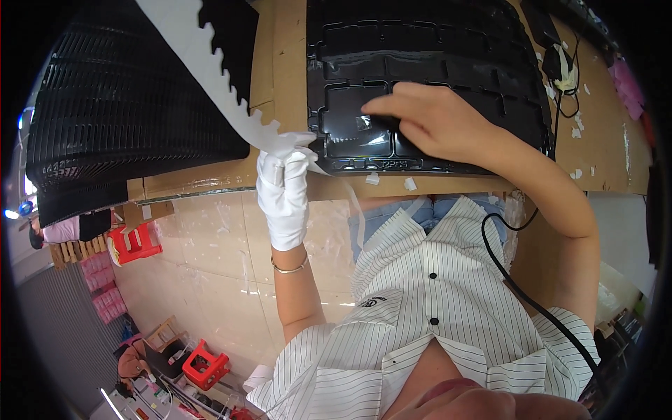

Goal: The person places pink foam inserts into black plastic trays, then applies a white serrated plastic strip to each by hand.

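My left hand (pixel 283 192), in a white glove, is closed on a long white strip (pixel 217 77) with a notched edge. The strip runs up from my fingers toward the far left, and a thin tail hangs below them. My bare right hand (pixel 437 122) is over a black plastic tray (pixel 455 66) with moulded compartments. Its index finger is stretched out and the other fingers are partly curled; nothing shows in its grip. A small shiny square piece (pixel 362 123) lies in a near-left compartment, just below that fingertip. Whether the fingertip touches the tray I cannot tell.
Left on the cardboard-covered table (pixel 278 63) stands a large stack of black ribbed trays (pixel 140 105). White scraps (pixel 410 184) lie along the near edge and at the right, beside a black cable (pixel 558 105). Red stools (pixel 205 365) stand on the floor behind.
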### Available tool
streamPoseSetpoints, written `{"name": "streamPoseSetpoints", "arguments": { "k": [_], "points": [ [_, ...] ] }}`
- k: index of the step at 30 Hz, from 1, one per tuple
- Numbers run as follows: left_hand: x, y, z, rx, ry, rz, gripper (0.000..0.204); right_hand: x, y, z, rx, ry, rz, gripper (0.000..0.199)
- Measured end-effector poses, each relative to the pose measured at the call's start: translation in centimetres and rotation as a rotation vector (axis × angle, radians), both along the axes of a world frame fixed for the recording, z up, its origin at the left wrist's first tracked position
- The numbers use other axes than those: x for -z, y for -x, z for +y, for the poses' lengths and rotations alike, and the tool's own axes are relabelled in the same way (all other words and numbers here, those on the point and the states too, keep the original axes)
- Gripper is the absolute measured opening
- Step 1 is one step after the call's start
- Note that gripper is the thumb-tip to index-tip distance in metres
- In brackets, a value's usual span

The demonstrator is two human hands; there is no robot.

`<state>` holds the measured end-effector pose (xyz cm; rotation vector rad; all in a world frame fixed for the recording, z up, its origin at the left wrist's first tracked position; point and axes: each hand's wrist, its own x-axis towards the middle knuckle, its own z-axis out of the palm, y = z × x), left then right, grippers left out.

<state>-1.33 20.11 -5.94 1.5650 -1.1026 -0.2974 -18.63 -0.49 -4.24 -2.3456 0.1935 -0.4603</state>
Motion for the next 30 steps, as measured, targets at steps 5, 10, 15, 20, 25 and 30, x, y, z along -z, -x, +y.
{"name": "streamPoseSetpoints", "arguments": {
  "k": [5,10,15,20,25,30],
  "points": [
    [-0.9,0.5,0.9,-0.025,-0.083,-0.117,0.015,-1.5,0.1,-0.1,-0.216,0.586,0.093,0.041],
    [-0.7,0.5,0.7,-0.027,-0.058,-0.100,0.016,-1.4,0.0,-0.4,-0.150,0.471,0.009,0.032],
    [-1.1,0.5,1.4,0.016,-0.063,-0.024,0.005,-5.5,3.3,-0.2,0.161,0.095,-0.080,0.028],
    [-2.0,0.5,5.1,0.265,-0.103,0.033,0.008,-5.7,18.5,-1.6,1.377,-0.025,-0.970,0.025],
    [-1.7,3.6,5.5,0.454,-0.378,0.241,0.013,13.1,48.0,-0.5,1.879,0.807,-0.073,0.024],
    [-1.8,5.8,3.7,0.443,-0.378,0.130,0.016,36.2,53.1,8.6,1.819,-0.366,0.461,0.028]
  ]
}}
